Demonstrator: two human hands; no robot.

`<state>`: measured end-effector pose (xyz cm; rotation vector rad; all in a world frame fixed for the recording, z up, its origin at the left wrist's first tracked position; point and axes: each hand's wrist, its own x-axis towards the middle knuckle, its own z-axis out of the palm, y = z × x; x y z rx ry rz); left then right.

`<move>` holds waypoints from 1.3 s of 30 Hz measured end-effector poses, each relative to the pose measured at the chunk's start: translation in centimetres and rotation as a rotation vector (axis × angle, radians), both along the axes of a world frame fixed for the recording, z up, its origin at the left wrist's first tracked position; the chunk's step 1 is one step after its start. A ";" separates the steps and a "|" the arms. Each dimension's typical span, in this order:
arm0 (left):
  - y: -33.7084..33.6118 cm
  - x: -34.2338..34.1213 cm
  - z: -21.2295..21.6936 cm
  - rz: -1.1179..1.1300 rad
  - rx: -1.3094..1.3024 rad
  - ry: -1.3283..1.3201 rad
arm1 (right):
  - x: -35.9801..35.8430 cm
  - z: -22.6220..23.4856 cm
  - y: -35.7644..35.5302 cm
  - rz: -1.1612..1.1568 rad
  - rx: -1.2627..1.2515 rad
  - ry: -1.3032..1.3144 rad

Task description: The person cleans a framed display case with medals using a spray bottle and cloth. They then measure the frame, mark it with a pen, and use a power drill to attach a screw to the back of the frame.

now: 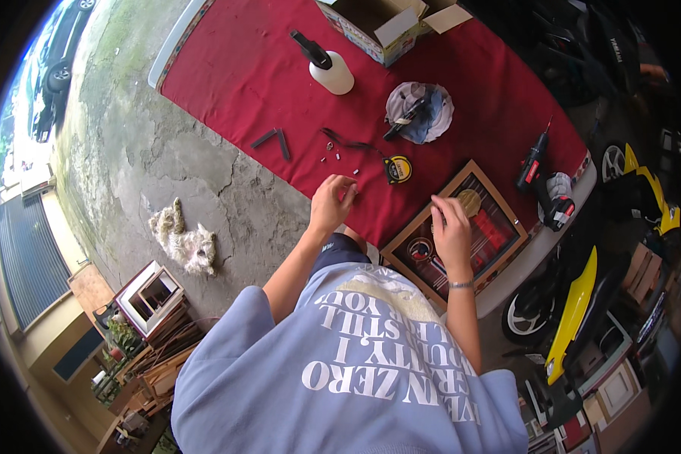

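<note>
My left hand (333, 203) is over the near edge of the red cloth, thumb and fingers drawn together; anything between them is too small to make out. Several small metal pieces (338, 157) lie just beyond it. My right hand (452, 231) hovers over a wood-framed display case (410, 225), its fingers bent toward the thumb in a pinch, contents unclear. Inside the case are a round gold-coloured piece and red items, partly hidden by the hand and forearm. Between and beyond the hands sits a yellow and black tape measure (398, 169).
On the red-covered table (242, 68) are black strips (283, 144), a white spray bottle (331, 74), a cloth bundle (433, 121) with a dark tool, an open cardboard box (389, 45) and a cordless drill (534, 163). A white dog (193, 246) lies left; motorbikes (571, 318) stand right.
</note>
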<state>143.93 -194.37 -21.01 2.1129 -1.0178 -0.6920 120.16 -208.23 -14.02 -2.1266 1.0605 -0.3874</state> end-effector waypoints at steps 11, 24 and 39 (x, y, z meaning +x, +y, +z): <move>2.3 5.6 -3.4 0.145 -0.016 -0.137 | 12.2 -5.7 1.3 0.324 0.000 0.003; 1.5 6.4 -5.0 0.340 -0.011 0.846 | 18.4 -7.9 5.6 0.226 0.095 -0.106; -3.1 9.2 -4.2 -0.062 -0.042 -0.262 | 12.6 -4.1 4.0 -0.274 0.408 -0.298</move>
